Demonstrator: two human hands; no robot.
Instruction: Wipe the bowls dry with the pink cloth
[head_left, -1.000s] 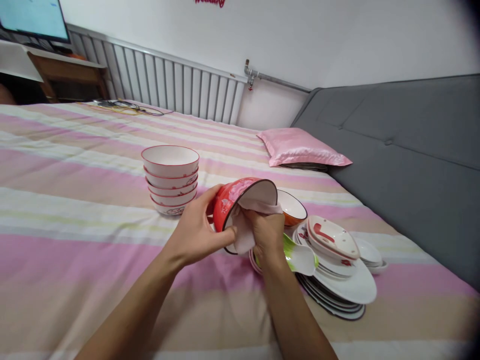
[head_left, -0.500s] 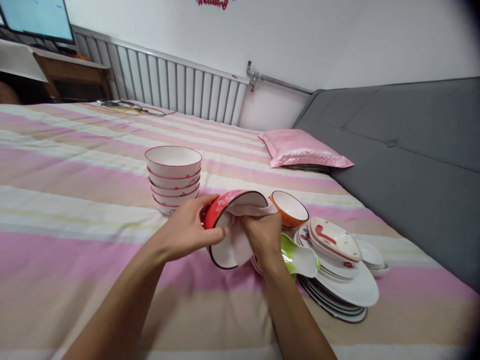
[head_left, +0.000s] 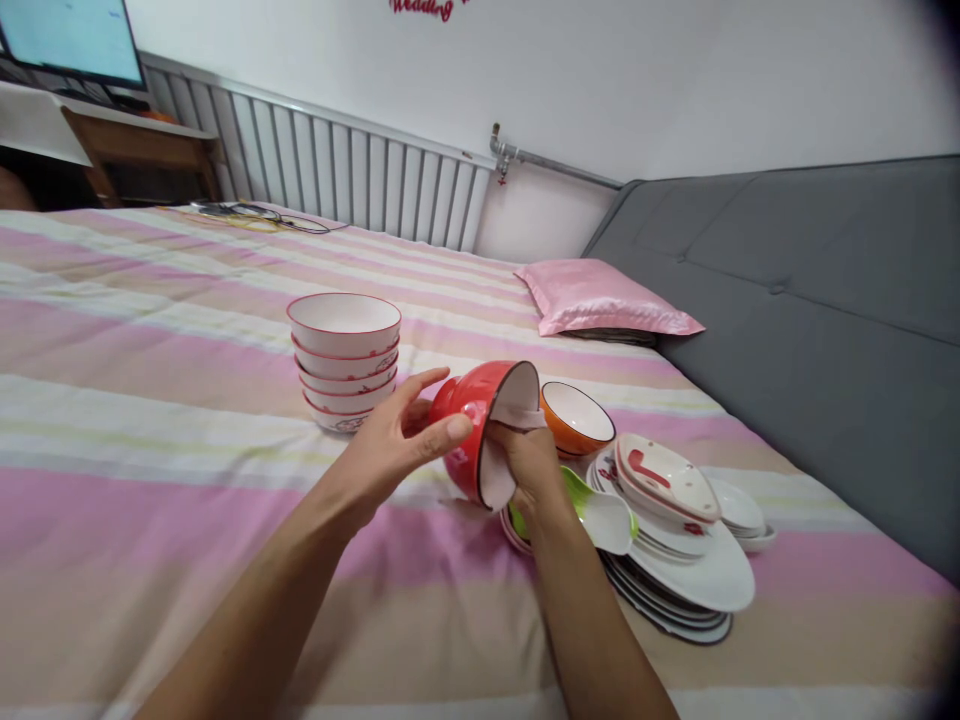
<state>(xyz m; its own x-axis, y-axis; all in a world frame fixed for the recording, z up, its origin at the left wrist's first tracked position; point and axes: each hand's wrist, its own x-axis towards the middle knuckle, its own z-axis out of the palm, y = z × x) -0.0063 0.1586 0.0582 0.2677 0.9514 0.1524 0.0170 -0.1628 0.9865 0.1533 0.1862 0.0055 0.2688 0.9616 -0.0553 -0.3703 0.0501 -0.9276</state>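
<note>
- At the middle of the frame, a red bowl is held on its side above a striped bed, its mouth turned toward the right.
- The left hand cups the bowl from outside, thumb laid over the wall, the other fingers spread around the foot and partly out of sight.
- The right hand reaches into the mouth with a pale cloth; its fingertips are hidden, so whether they pinch or press the cloth cannot be told.
- Wiping of this bowl appears under way, not finished; how much of the inside is done is out of view.
- Left of centre, white bowls with red rims stand nested in a stack, perhaps a finished group, though nothing confirms it.
- Right of centre wait an orange bowl, a green-and-white dish and, lower right, piled plates; these may be the remaining work, but their condition cannot be read.
</note>
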